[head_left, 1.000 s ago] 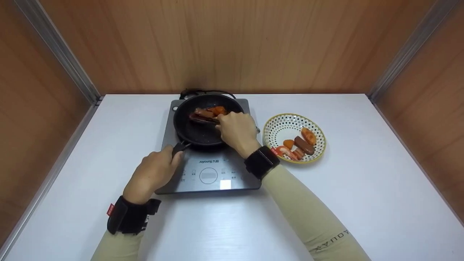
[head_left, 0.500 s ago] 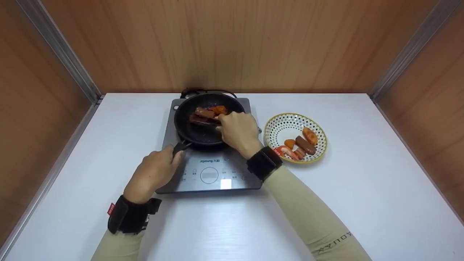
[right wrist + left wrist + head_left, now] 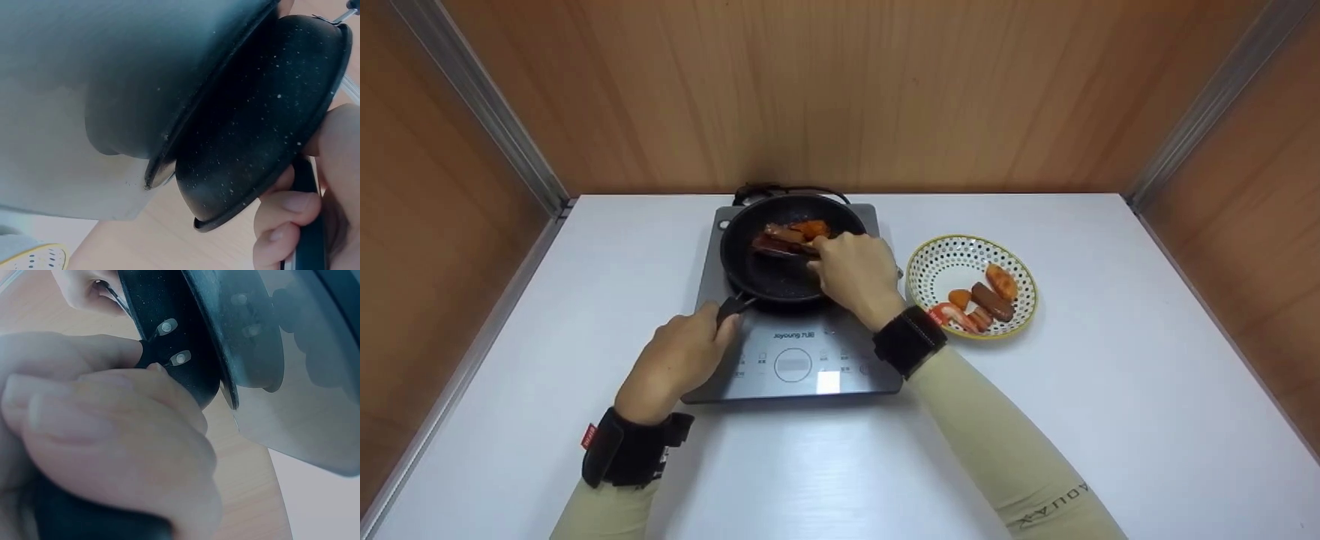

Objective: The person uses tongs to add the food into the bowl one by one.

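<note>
My left hand grips the black handle of a frying pan, which sits on an induction cooker. My right hand reaches over the pan's right rim and holds a utensil with a dark handle and metal edging. Its working end is down among the food, and its exact kind is hard to tell. Inside the pan lie a brown sausage-like piece and orange pieces. The right hand hides part of the pan's contents. Only the pan's dark outside shows in both wrist views.
To the right stands a dotted plate with a yellow rim. On it lie a sausage, a golden-brown oval piece, an orange piece and a shrimp. A black cable runs behind the cooker, before a wooden wall.
</note>
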Tool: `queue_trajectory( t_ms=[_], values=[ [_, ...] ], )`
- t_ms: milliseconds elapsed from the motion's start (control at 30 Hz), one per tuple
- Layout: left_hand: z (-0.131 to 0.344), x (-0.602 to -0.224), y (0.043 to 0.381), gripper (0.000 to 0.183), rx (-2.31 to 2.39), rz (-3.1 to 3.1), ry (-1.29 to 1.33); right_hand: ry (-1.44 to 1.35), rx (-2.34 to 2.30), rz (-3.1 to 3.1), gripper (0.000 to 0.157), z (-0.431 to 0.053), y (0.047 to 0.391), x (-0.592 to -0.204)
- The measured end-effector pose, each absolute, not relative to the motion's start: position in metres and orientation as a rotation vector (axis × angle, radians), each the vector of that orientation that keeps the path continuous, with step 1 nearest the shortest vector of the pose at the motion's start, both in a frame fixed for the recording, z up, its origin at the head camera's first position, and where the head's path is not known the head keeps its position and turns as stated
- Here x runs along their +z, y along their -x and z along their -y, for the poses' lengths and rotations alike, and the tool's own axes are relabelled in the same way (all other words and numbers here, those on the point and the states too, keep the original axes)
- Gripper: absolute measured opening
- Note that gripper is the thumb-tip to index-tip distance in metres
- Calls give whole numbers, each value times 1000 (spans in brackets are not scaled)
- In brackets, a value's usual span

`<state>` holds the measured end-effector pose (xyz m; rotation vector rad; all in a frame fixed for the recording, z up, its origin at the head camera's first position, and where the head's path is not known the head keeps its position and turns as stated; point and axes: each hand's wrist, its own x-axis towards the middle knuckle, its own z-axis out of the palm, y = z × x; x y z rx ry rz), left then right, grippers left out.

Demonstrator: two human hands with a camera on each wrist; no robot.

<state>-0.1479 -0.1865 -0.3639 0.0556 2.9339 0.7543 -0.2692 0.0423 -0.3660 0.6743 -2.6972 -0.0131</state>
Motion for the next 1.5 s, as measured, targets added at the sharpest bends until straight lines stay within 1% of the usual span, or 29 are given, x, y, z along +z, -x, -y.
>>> queue_trajectory(
  t_ms=[100,233,467,733,900,967,1200,1400,1500],
  values=[
    [186,-364,148,33,756,-2930,-49,-672,35,2684,32,-54,264,-360],
    [186,-364,149,34,761,-2925,-43,-626,108,2694,36,-83,256,-348],
    [186,-364,151,35,775,-2926,-47,-538,215,2674,41,-162,243,-335],
    [190,-364,150,35,758,-2916,-47,-401,242,2819,49,-256,231,-339],
    [190,-363,151,35,748,-2915,-54,-359,312,2907,51,-302,225,-344],
    [190,-362,152,36,746,-2914,-57,-342,319,2954,50,-316,224,-347],
    [192,-361,154,35,746,-2915,-55,-330,268,3098,51,-344,219,-360],
    [193,-362,152,35,759,-2915,-42,-310,218,3184,53,-347,218,-365],
    [194,-362,153,35,754,-2918,-41,-280,232,3221,57,-345,219,-366]
  ],
)
